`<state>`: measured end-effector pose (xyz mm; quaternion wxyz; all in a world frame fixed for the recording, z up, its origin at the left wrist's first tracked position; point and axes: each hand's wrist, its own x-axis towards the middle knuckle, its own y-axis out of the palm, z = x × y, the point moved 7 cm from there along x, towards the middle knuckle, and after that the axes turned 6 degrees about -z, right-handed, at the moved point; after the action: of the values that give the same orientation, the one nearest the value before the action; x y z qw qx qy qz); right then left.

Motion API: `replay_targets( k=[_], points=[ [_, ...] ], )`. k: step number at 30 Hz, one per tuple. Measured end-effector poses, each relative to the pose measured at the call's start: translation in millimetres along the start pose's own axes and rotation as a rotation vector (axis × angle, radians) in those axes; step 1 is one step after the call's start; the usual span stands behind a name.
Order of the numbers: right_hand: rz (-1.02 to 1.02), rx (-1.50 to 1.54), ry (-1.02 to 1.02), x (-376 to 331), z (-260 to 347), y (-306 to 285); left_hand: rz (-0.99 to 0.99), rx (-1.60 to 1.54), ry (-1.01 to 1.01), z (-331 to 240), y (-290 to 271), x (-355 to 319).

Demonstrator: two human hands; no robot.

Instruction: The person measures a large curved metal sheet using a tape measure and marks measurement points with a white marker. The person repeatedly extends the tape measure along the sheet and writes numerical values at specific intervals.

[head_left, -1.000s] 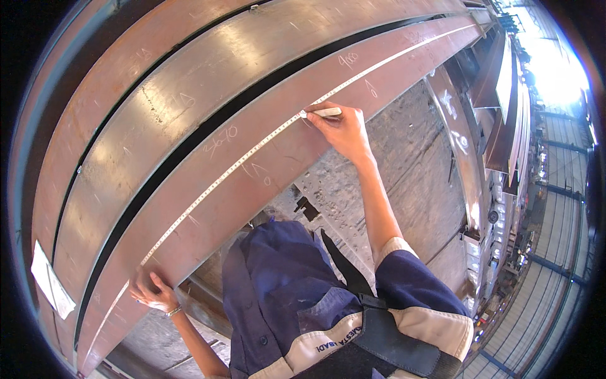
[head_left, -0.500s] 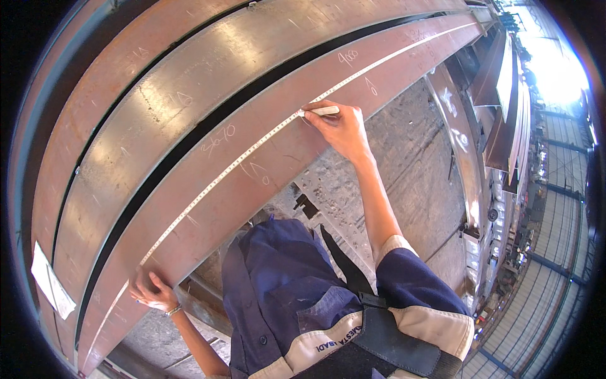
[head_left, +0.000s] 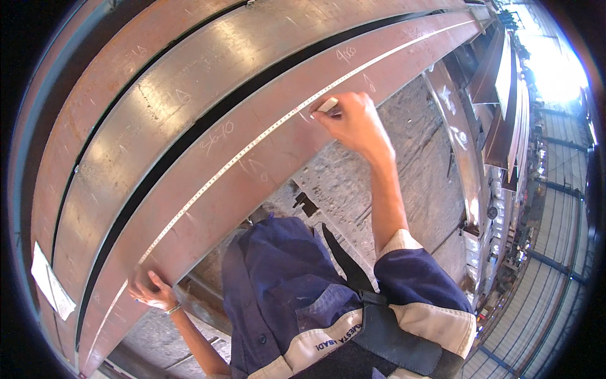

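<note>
A long pale measuring tape (head_left: 222, 169) runs lengthwise along a reddish-brown steel beam (head_left: 278, 155), which bears chalk marks. My right hand (head_left: 356, 123) pinches a white stick of chalk (head_left: 328, 105) just on the near side of the tape, over the beam's face. Beside a fresh short chalk stroke its fingertips come close to the steel. At the lower left, my left hand (head_left: 153, 292) lies on the beam with fingers spread, their tips at the tape's edge. Whether those fingers press on the tape is hard to see.
A greyer steel beam (head_left: 151, 114) lies beyond a dark gap, with a rusty beam (head_left: 69, 145) farther off. White paper (head_left: 53, 281) rests across the far beams at left. Stacked steel sections (head_left: 499, 136) stand at right. Worn metal plate (head_left: 404, 151) lies below the beam.
My right hand has shifted slightly right and toward me, off the tape's edge, tilting the chalk upward. A short stroke now shows there. My left hand stays in place.
</note>
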<state>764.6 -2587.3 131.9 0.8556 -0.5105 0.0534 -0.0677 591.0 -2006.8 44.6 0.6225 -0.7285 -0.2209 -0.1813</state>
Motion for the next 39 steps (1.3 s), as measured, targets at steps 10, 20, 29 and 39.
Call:
replay_targets(
  k=[10, 20, 29, 39],
  points=[
    [-0.149, 0.280, 0.030, -10.0, 14.0, -23.6, -0.024, 0.028, 0.036, 0.3, 1.9, -1.5],
    [-0.246, 0.278, 0.204, -79.5, -61.6, -11.0, -0.083, 0.033, -0.012, -1.6, 2.8, -0.2],
    [-0.141, 0.007, 0.419, -251.1, -219.6, 152.3, -0.417, -0.070, -0.107, -27.9, -19.2, -40.1],
    [0.375, 0.029, 0.817, -631.3, -396.8, 323.6, -0.030, -0.236, -0.391, -90.4, -22.7, -249.6]
  ],
)
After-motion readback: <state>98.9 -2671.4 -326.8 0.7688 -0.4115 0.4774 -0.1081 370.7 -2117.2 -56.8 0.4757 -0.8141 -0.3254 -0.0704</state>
